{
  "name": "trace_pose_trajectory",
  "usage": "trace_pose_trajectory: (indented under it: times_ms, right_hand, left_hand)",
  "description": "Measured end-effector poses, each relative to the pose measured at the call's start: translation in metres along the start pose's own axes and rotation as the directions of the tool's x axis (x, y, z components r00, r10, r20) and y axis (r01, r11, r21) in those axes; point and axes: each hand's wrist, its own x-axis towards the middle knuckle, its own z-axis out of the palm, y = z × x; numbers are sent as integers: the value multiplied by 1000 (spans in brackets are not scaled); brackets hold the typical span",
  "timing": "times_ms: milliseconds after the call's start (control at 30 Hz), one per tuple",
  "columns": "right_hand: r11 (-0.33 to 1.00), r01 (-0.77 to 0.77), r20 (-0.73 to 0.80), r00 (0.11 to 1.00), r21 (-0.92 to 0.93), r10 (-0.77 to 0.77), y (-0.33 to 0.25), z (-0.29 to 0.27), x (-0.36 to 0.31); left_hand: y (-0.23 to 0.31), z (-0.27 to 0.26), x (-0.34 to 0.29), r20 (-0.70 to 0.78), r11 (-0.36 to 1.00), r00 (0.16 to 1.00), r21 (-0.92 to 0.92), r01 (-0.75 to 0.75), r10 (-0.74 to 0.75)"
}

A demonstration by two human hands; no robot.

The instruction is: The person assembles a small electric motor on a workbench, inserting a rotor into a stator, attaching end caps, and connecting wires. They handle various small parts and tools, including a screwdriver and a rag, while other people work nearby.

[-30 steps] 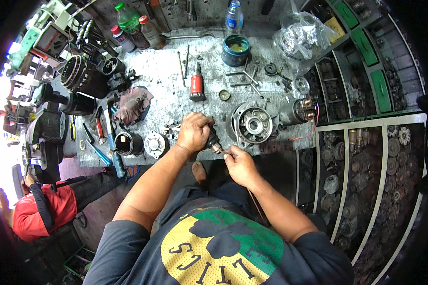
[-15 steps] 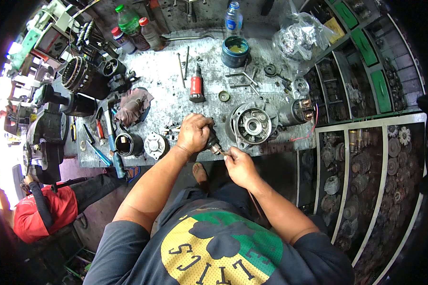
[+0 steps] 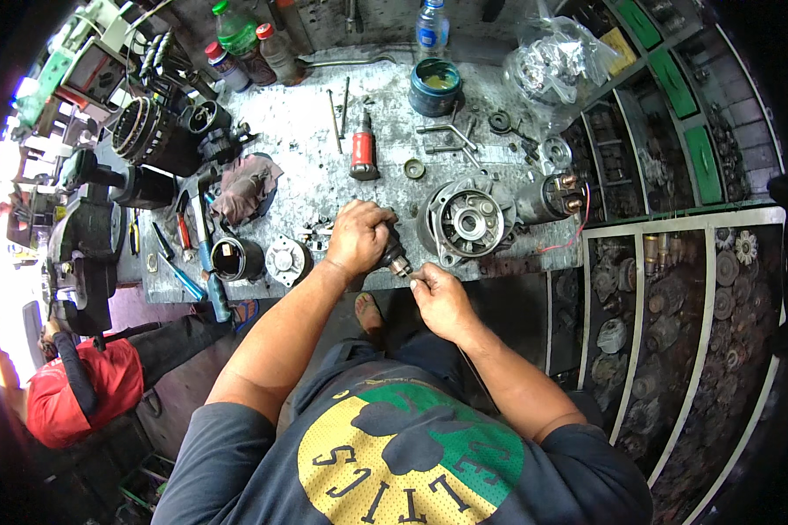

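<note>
My left hand is wrapped round a dark cylindrical motor part, whose shiny metal end points toward my right hand. My right hand is closed in a pinch just beside that end; what sits between its fingertips is too small to make out. To the right of the held part lies an open round motor housing with gears showing inside. Left of my left hand are a round metal end cover and a dark hollow cylinder.
A red-bodied tool stands mid-bench near an open tub of grease. Hammers, pliers and a rag lie at left. Bottles line the back. Shelves of parts stand at right. A person in red is at lower left.
Both hands stay at the bench edge. My right hand has shifted slightly, and the shiny end of the held part now shows a little more clearly. The view has shifted a little.
</note>
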Motion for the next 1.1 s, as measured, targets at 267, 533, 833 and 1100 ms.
trace_pose_trajectory:
  times_ms: [267, 533, 833, 1100]
  right_hand:
    - [992, -111, -29, 994, -61, 109, -3, -1, 8]
    - [999, 32, -28, 999, -44, -33, -1, -1, 8]
    - [998, 44, -53, 997, -51, -47, 1, 4, 6]
    - [1000, 1, -32, 999, 7, -1, -1, 3, 4]
  left_hand:
    - [6, 4, 8, 42, 994, 993, 21, 108, -109]
    - [4, 3, 4, 30, 995, 995, -26, 94, -93]
    - [3, 4, 4, 5, 997, 998, -35, 69, -69]
    - [4, 3, 5, 18, 998, 998, -25, 62, -62]
